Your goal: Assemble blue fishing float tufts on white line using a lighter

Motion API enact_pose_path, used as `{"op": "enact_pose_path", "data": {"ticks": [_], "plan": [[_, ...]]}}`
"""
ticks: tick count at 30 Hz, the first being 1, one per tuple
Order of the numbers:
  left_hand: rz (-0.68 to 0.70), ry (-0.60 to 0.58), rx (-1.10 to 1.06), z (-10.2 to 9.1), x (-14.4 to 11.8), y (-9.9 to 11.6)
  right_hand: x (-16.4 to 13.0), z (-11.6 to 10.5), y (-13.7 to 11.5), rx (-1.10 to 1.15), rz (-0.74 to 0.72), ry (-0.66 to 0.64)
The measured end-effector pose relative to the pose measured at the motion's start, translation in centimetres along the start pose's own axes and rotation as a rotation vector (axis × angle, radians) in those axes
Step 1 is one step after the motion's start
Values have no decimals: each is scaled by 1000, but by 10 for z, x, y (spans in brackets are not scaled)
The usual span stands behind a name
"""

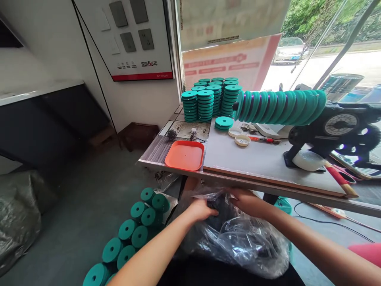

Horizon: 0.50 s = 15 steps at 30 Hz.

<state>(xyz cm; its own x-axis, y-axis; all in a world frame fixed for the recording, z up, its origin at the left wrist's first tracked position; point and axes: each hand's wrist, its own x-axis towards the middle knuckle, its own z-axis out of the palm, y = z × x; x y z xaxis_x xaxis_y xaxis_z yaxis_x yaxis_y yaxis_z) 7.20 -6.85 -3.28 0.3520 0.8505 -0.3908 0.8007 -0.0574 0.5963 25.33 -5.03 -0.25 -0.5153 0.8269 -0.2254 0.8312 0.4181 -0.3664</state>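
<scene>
Both of my hands reach into a clear plastic bag (238, 242) with dark contents, just below the table's front edge. My left hand (200, 209) grips the bag's opening and a small dark item inside it. My right hand (245, 201) pinches the bag's rim opposite. Several green spools (131, 234) lie in rows on the floor to the left of the bag.
On the table (253, 159) sit an orange tray (185, 155), stacks of green spools (208, 101), small lids, a red pen, and a black winding machine (339, 131) carrying a row of green spools (279, 105). A grey sack (18, 218) lies at the far left.
</scene>
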Motion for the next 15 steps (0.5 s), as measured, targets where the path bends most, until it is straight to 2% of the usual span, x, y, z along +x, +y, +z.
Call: {"op": "enact_pose_path", "data": {"ticks": [5, 7, 11, 15], "plan": [[191, -44, -91, -13, -24, 6, -20, -9, 0, 263, -119, -89], [237, -46, -91, -19, -33, 12, -34, -7, -5, 263, -120, -112], [211, -17, -65, -26, -33, 17, -58, 7, -15, 84, -87, -59], [161, -51, -39, -27, -22, 12, -56, 13, -11, 53, 36, -121]]}}
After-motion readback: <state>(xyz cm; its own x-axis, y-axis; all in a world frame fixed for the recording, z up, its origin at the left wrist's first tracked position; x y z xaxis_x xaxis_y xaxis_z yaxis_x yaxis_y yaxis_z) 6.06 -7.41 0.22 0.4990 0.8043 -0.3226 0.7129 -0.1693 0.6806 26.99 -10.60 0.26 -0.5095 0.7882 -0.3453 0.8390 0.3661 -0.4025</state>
